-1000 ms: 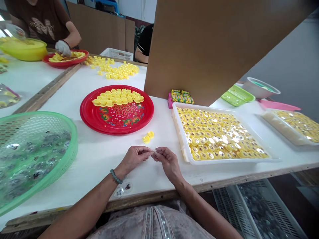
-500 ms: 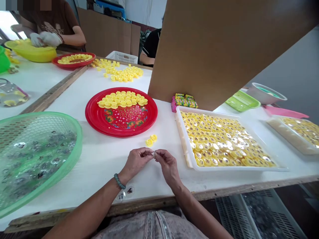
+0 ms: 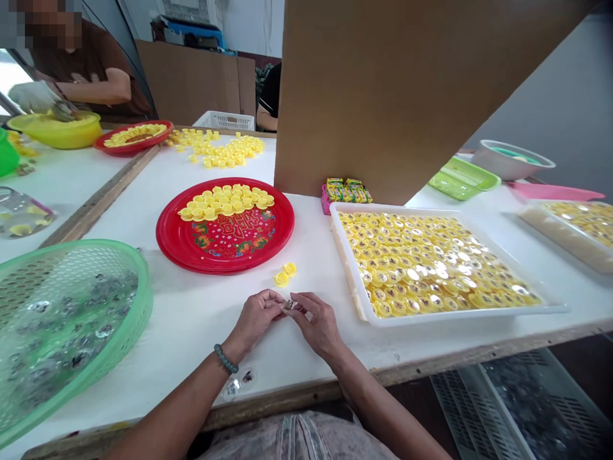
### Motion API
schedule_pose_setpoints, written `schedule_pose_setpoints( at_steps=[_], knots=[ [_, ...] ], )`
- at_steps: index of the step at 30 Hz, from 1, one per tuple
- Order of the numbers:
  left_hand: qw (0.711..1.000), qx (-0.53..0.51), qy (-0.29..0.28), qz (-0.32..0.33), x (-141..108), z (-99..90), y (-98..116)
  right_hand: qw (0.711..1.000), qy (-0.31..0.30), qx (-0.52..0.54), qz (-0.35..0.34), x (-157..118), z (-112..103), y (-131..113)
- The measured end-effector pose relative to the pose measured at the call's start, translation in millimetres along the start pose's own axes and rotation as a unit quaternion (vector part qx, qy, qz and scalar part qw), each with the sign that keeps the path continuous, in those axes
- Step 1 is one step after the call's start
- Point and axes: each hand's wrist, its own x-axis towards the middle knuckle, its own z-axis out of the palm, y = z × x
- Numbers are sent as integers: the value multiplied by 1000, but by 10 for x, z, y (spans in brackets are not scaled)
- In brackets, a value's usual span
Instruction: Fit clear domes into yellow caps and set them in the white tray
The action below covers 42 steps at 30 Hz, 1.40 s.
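My left hand (image 3: pixel 255 321), with a beaded bracelet (image 3: pixel 225 359) at its wrist, is closed in a pinch. Facing it, my right hand (image 3: pixel 317 324) pinches as well, fingertips nearly meeting. Between them is a small clear piece with dark marks (image 3: pixel 288 305), mostly covered by the fingers. Just beyond my fingers lie two yellow plastic cups (image 3: pixel 285 275). Two clear printed discs (image 3: pixel 248 377) rest by the table's front edge, below my left wrist. Past the cups, a red plate (image 3: pixel 225 263) holds rows of yellow cups (image 3: pixel 225 201).
Right of my hands stands a white tray (image 3: pixel 357 297) full of yellow cups with clear printed tops. A green mesh basket (image 3: pixel 143 287) of clear discs is at left. Behind rises a cardboard panel (image 3: pixel 378 96). A gloved co-worker (image 3: pixel 96 76) reaches into a yellow bowl (image 3: pixel 67 135).
The view has tilted and shifted slightly. My right fingers have straightened somewhat, and more of the small piece shows between my hands. The co-worker's gloved hands have moved apart at the bowl.
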Motion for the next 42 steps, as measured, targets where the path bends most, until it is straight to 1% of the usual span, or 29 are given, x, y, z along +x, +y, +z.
schedule_pose_setpoints(
  at_steps=[2, 6, 9, 14, 16, 19, 21, 22, 23, 25, 26, 27, 29, 32, 35, 38, 40, 42],
  knots=[
    [1000, -9, -8, -12, -24, 9, 37, 1000, -6, 8, -1, 3, -16, 12],
    [999, -34, -34, -24, -55, 46, 132, 999, -27, 11, -27, -19, -30, 18],
    [998, -32, -36, -33, -53, 90, 151, 999, -6, -31, -42, -41, -13, 15],
    [999, -3, -12, -33, -25, 159, 132, 990, 25, -121, -72, -55, 16, -1],
    [1000, 9, -4, -26, -8, 187, 132, 988, 31, -136, -62, -56, 16, 0],
    [999, 30, -13, -15, 29, 212, 137, 989, 39, -139, -35, -54, 5, 18],
    [996, 89, -5, 12, 71, 199, 149, 990, 53, -132, -17, -46, -7, 37],
    [989, 142, 20, 37, 100, 181, 159, 990, 66, -127, -8, -39, -14, 47],
    [975, 205, 60, 67, 134, 156, 172, 989, 79, -123, -2, -31, -21, 56],
    [924, 327, 150, 130, 219, 98, 199, 987, 104, -120, 5, -10, -31, 73],
    [898, 373, 177, 154, 266, 70, 210, 986, 111, -121, 5, 1, -33, 79],
    [878, 406, 184, 173, 313, 45, 215, 986, 116, -123, 4, 11, -34, 84],
    [857, 449, 158, 196, 392, 8, 211, 986, 115, -123, -4, 27, -32, 89],
    [848, 477, 108, 206, 436, -22, 170, 988, 109, -111, -16, 33, -30, 92],
    [856, 467, 53, 215, 382, -47, 110, 991, 93, -94, -24, 24, -39, 95],
    [869, 439, -11, 230, 294, -72, 58, 994, 52, -90, -23, 14, -49, 93],
    [880, 417, -30, 224, 255, -81, 34, 996, 23, -89, -21, 13, -51, 91],
    [894, 395, -36, 208, 241, -83, 18, 996, 0, -85, -24, 17, -50, 94]
  ],
)
